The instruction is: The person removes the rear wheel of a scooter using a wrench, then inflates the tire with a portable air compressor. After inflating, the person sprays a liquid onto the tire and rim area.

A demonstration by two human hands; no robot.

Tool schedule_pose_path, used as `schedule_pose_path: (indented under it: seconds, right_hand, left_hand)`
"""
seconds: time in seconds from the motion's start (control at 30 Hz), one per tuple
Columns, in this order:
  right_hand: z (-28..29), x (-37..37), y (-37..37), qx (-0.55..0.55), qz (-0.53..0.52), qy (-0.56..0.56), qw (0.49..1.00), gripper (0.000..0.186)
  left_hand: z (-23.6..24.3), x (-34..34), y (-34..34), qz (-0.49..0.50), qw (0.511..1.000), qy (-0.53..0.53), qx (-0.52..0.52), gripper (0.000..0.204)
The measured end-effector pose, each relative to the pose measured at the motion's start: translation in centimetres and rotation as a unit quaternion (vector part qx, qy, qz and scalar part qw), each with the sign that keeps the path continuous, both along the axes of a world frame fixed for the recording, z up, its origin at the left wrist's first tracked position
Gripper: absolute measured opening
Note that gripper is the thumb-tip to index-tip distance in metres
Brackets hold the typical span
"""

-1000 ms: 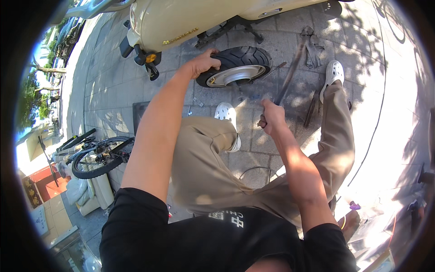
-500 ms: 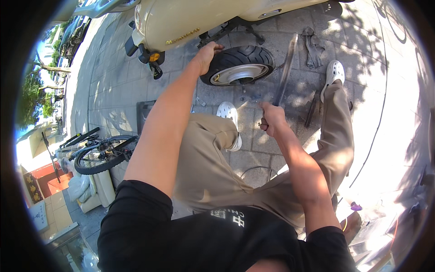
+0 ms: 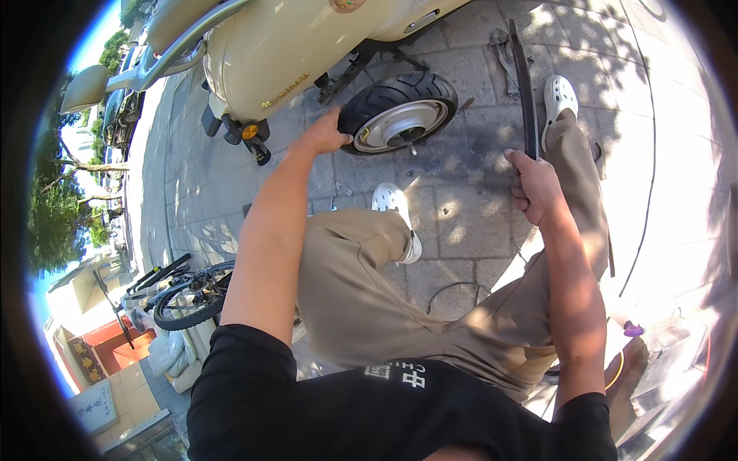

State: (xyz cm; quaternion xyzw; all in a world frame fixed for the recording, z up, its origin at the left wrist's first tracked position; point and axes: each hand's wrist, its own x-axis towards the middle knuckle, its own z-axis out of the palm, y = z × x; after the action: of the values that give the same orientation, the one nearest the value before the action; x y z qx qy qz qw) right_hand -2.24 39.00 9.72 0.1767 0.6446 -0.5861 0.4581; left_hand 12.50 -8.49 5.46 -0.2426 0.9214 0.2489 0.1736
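A scooter wheel (image 3: 407,121) with a black treaded tyre and silver hub leans tilted on the paving, its axle toward me. My left hand (image 3: 327,134) grips the tyre's left edge, fingers round behind it and thumb at the rim. In my right hand (image 3: 538,187) is one end of a long metal pry bar (image 3: 525,84), its far end pointing away from me, to the right of the wheel and apart from it. A grey cloth (image 3: 503,65) lies on the ground behind the bar.
A cream scooter (image 3: 284,46) stands just beyond the wheel. My white clogs (image 3: 560,98) are planted on either side of the work area. A bicycle (image 3: 192,296) lies at the left, and a thin dark cable (image 3: 453,286) curls between my legs.
My right hand has moved right and away from the wheel with the pry bar, which now points more straight ahead. My left hand has slid lower on the tyre's left side; the wheel has tilted slightly.
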Motion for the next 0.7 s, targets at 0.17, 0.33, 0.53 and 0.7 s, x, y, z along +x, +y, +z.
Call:
schedule_pose_path:
  seconds: [0.17, 0.33, 0.53, 0.7]
  right_hand:
    - [0.5, 0.0, -1.3, 0.008, 0.06, 0.014, 0.998, 0.031]
    - [0.7, 0.2, -2.5, 0.006, 0.082, 0.011, 0.997, 0.034]
    - [0.3, 0.3, -3.7, 0.0, 0.1, -0.012, 0.995, 0.033]
    - [0.8, 0.0, -3.6, -0.023, 0.084, -0.057, 0.995, 0.037]
  left_hand:
    - [-1.3, -1.4, -0.5, -0.02, 0.998, 0.033, -0.058, 0.093]
    - [-0.8, -2.9, 1.2, -0.011, 0.997, 0.082, -0.009, 0.09]
    - [-0.3, -4.9, 2.5, -0.015, 0.994, 0.097, -0.039, 0.088]
    - [-0.3, -5.9, 2.6, 0.016, 0.996, 0.084, -0.023, 0.106]
